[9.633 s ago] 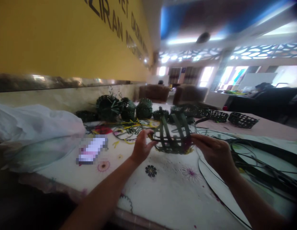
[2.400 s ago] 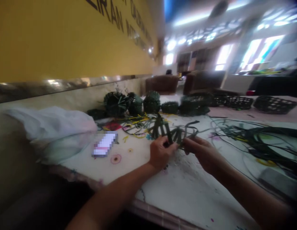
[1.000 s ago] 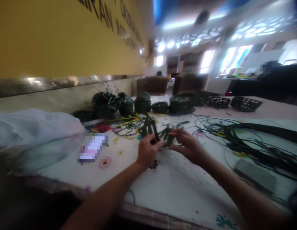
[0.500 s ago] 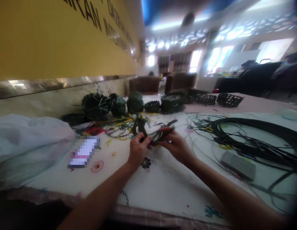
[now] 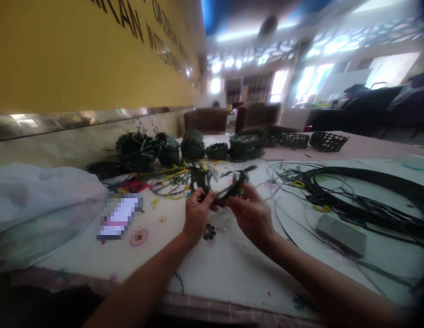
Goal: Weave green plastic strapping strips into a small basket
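Note:
Dark green flat strips, bent into loops as a small open woven piece, are held up over the middle of the table. My left hand pinches the lower left of this piece between thumb and fingers. On its right side, my right hand has its fingers closed around the strips, with the thumb side near the bottom edge. Both hands are close together, a small gap between them. Some fingertips are hidden behind the strips.
Several dark green woven baskets line the back of the table. At right lie a large coil of dark strips and a grey block. A phone and a white plastic bag are at left. People sit in the right background.
My right hand has turned and shifted slightly down and right. The strips on the right now stand more upright, and the loop looks wider. My left hand has barely moved.

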`<action>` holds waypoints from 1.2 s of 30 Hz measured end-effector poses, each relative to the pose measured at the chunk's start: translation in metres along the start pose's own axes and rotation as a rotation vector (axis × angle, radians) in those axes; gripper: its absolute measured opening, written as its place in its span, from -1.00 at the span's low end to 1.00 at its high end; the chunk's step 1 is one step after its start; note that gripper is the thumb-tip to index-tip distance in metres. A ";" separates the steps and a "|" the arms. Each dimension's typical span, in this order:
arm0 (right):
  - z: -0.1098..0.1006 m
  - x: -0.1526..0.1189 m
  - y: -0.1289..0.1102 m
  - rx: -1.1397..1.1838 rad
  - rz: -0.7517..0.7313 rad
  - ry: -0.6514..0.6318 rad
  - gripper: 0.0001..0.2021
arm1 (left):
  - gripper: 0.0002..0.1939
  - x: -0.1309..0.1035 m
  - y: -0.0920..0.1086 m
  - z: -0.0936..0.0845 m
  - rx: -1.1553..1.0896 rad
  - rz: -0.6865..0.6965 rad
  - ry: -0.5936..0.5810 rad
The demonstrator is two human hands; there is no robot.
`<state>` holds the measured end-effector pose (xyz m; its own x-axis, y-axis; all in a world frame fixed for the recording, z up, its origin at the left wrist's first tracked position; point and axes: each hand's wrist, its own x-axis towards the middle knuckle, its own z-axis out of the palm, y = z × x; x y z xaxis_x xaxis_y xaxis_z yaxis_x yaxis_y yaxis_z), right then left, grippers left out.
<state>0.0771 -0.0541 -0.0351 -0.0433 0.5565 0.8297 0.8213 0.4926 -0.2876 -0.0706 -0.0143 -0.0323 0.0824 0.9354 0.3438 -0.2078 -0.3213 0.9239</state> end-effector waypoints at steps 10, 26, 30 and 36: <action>0.000 -0.001 -0.008 0.202 0.139 -0.072 -0.82 | -0.70 0.002 -0.004 -0.002 0.008 0.010 0.028; 0.014 -0.009 0.027 0.324 0.331 -0.304 -0.68 | -0.62 0.001 -0.005 -0.007 -0.118 -0.081 -0.045; 0.015 -0.006 0.034 0.308 0.274 -0.368 -0.70 | -0.62 0.003 -0.008 -0.009 -0.108 -0.083 -0.063; 0.011 -0.003 0.021 0.404 0.320 -0.299 -0.75 | -0.62 0.004 -0.011 -0.006 -0.081 -0.056 -0.068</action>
<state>0.0876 -0.0379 -0.0486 -0.0354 0.8546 0.5181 0.5406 0.4524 -0.7093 -0.0742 -0.0055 -0.0422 0.1616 0.9385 0.3052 -0.2792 -0.2532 0.9263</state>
